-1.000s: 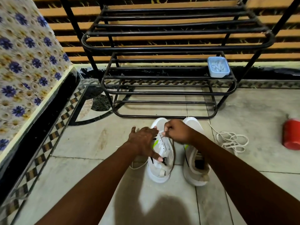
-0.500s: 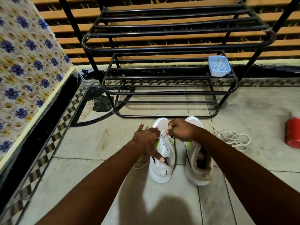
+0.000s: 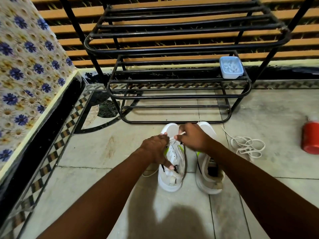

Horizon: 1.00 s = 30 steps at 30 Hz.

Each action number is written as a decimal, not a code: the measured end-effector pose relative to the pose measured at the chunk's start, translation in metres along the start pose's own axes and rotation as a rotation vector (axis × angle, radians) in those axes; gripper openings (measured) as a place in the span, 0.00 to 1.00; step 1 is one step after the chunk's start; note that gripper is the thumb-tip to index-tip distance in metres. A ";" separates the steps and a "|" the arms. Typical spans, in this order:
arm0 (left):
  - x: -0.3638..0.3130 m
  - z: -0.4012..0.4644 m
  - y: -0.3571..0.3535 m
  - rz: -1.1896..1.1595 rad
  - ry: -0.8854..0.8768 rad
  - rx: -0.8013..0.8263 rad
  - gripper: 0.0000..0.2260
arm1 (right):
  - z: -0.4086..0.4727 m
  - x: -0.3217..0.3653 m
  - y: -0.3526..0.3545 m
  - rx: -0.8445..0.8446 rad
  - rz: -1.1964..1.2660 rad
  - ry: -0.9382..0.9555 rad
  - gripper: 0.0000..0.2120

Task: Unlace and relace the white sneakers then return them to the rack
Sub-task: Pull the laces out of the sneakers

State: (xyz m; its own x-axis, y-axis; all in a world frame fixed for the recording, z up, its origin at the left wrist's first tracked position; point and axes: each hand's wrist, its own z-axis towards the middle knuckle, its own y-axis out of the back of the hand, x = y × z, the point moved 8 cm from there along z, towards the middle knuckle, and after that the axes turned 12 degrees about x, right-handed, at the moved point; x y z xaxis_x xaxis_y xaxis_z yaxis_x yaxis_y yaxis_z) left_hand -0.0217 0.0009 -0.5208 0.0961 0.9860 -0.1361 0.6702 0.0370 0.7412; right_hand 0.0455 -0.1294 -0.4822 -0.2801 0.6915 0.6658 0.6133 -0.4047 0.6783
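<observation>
Head view: compared with half a second earlier, the left hand [image 3: 155, 149] had dropped its raised finger onto the shoe, and the lace tip now stuck out clear of the right hand [image 3: 193, 137]. Right hand's fingers were curled, pinching the lace end [image 3: 182, 133] above the left sneaker [image 3: 172, 180]. Left hand lay over that sneaker's upper, fingers bent round its side, thumb pressed near the tongue. The right sneaker [image 3: 209, 178] stood just beside it, unlaced; both on the floor tiles [image 3: 96, 152] directly before the black rack [image 3: 172, 49]. A loose lace [image 3: 246, 146] lay right of the pair.
</observation>
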 end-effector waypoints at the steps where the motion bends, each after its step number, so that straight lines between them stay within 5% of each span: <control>1: -0.001 -0.001 0.001 0.005 -0.004 -0.003 0.60 | 0.001 0.008 -0.001 0.027 -0.147 0.037 0.09; 6: -0.004 -0.006 0.006 0.018 -0.012 -0.016 0.58 | 0.004 0.008 0.010 -0.141 -0.059 0.045 0.07; 13: -0.005 -0.009 0.007 0.031 0.004 -0.008 0.60 | -0.004 -0.010 0.029 -0.399 0.764 -0.027 0.12; 15: -0.005 -0.010 0.006 0.028 0.007 -0.005 0.59 | -0.007 0.002 0.037 -0.320 0.479 0.027 0.09; 18: -0.004 -0.009 0.007 0.022 0.009 -0.002 0.58 | -0.011 0.022 0.012 -0.031 -0.307 0.119 0.07; 25: -0.002 -0.006 0.004 0.048 0.022 -0.003 0.60 | -0.011 0.009 -0.014 0.219 -0.546 0.208 0.10; 28: -0.002 -0.005 0.005 0.060 0.030 -0.005 0.61 | -0.013 0.016 -0.012 0.150 -0.746 0.173 0.02; 30: -0.001 -0.004 0.004 0.063 0.034 -0.010 0.62 | -0.015 0.026 -0.007 0.032 -0.939 0.153 0.10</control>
State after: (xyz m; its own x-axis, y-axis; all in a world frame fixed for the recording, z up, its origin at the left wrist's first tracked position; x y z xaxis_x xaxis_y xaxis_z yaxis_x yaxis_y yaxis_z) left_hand -0.0221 0.0009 -0.5148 0.1129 0.9914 -0.0666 0.6561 -0.0240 0.7543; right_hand 0.0232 -0.1179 -0.4652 -0.7612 0.6387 -0.1123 0.1073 0.2948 0.9495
